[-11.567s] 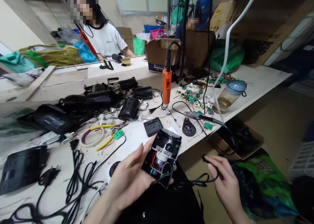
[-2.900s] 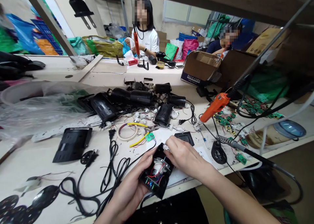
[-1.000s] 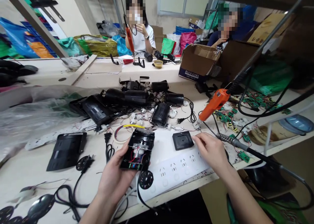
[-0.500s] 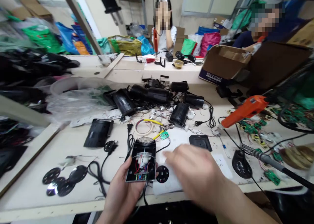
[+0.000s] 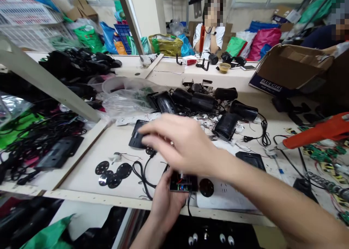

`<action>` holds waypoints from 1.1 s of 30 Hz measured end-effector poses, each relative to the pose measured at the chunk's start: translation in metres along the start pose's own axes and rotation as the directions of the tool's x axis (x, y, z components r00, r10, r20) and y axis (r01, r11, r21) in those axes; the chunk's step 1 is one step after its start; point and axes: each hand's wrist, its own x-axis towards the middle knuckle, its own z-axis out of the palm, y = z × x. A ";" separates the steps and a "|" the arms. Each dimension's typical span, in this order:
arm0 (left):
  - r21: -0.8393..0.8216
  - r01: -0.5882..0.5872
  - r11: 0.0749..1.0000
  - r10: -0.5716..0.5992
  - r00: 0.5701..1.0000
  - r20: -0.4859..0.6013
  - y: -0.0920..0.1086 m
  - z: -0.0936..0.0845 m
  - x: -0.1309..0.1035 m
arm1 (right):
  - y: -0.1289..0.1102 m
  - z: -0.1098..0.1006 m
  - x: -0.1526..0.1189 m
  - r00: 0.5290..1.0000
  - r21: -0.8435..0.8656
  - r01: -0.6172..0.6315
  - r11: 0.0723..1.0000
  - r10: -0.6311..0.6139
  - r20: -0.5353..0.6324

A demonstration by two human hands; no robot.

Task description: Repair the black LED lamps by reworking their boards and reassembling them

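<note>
Broadly, a white surface (image 5: 84, 183) stretches across the view, its front edge running below both hands. A person (image 5: 209, 38) in a white shirt sits beyond its far side. Toward the right, a cardboard box (image 5: 289, 68) stands tilted, and an orange power tool (image 5: 319, 130) slants in from the right border, well apart from the hands. Black housings (image 5: 203, 102) lie heaped across the middle, so the room beyond the hands is tight. On the left, a wooden strip (image 5: 77, 159) crosses the surface diagonally, with white top showing between it and the black discs (image 5: 114, 180).

The right hand (image 5: 181, 143), blurred, passes above the casing with its fingers extended and loosely parted, their tips by a curved black cover (image 5: 136, 138); whether they touch it, I cannot tell. The left hand (image 5: 167, 205) cups the open black casing (image 5: 191, 183) from below and the side, near the front edge, wires and a small board showing inside. A black cord (image 5: 141, 176) loops on the surface left of it. Smallest, a single dark disc (image 5: 206, 188) lies just right of the casing.
</note>
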 end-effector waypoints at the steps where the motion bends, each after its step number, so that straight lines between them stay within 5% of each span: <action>1: 0.010 0.023 1.000 -0.023 1.000 -0.010 0.000 -0.001 0.000 | 0.003 0.012 0.006 0.969 0.050 0.067 0.996 -0.077 0.236; 3: 0.032 0.066 0.997 -0.065 0.998 -0.027 0.000 -0.002 -0.001 | 0.004 0.040 0.010 0.733 0.117 0.110 0.987 -0.160 0.661; 5: 0.037 0.091 0.995 -0.090 0.996 -0.026 0.000 -0.002 -0.003 | -0.004 0.069 0.006 0.517 0.061 0.069 0.996 -0.088 0.852; 7: 0.038 0.089 0.995 -0.088 0.996 -0.007 0.000 -0.001 -0.003 | -0.017 0.094 -0.003 0.408 0.003 0.068 0.998 -0.030 0.913; 10: 0.042 0.069 0.997 -0.070 0.997 0.014 0.001 -0.001 -0.002 | -0.034 0.115 -0.017 0.334 -0.041 0.097 0.994 0.007 0.943; 17: 0.034 0.085 0.996 -0.086 0.996 0.028 0.005 -0.001 0.003 | -0.026 0.121 -0.020 0.290 -0.111 0.063 0.992 0.089 0.953; 26: 0.018 0.125 0.992 -0.125 0.992 -0.002 0.001 0.004 0.004 | 0.002 0.110 -0.008 0.271 0.030 0.007 1.000 -0.030 0.962; 30: 0.065 0.139 0.988 -0.139 0.990 -0.005 -0.001 0.008 0.003 | 0.006 0.085 0.010 0.427 0.126 0.017 0.992 -0.121 0.896; 33: 0.076 0.136 0.988 -0.137 0.991 0.009 -0.004 0.011 0.004 | 0.019 0.041 0.030 0.567 0.184 -0.009 0.983 -0.147 0.810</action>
